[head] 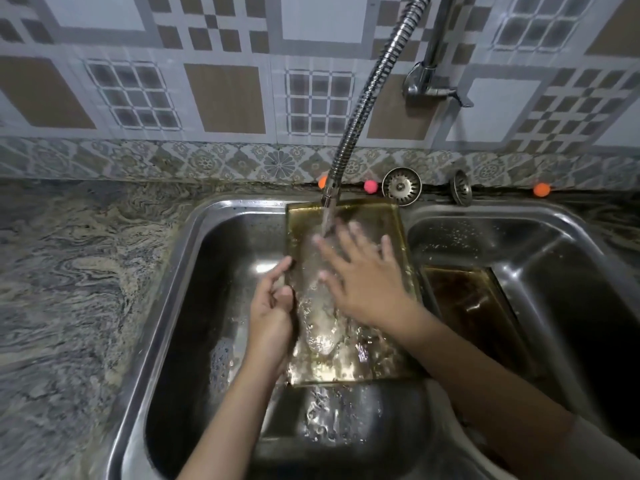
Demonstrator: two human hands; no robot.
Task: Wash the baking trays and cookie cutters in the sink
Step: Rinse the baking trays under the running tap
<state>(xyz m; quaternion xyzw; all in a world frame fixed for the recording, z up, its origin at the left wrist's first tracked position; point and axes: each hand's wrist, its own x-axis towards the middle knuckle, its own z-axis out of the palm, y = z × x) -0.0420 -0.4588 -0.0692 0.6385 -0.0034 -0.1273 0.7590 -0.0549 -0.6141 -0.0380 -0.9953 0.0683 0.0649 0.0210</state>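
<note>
A golden baking tray [372, 216] leans tilted in the left basin of the steel sink [194, 244], its far end up under the tap. Water runs from the flexible tap hose [349, 133] onto the tray and down its surface. My left hand [273, 306] grips the tray's left rim, thumb on the inside. My right hand [360, 275] lies flat on the tray's wet surface with the fingers spread. A second, darker baking tray [474, 306] lies in the right basin. No cookie cutters are visible.
Two metal sink strainers [401, 186] [461, 188] lean on the ledge behind the basins, with small orange and pink balls [370, 186] beside them. A marbled stone counter [79, 271] spreads to the left. A tiled wall rises behind.
</note>
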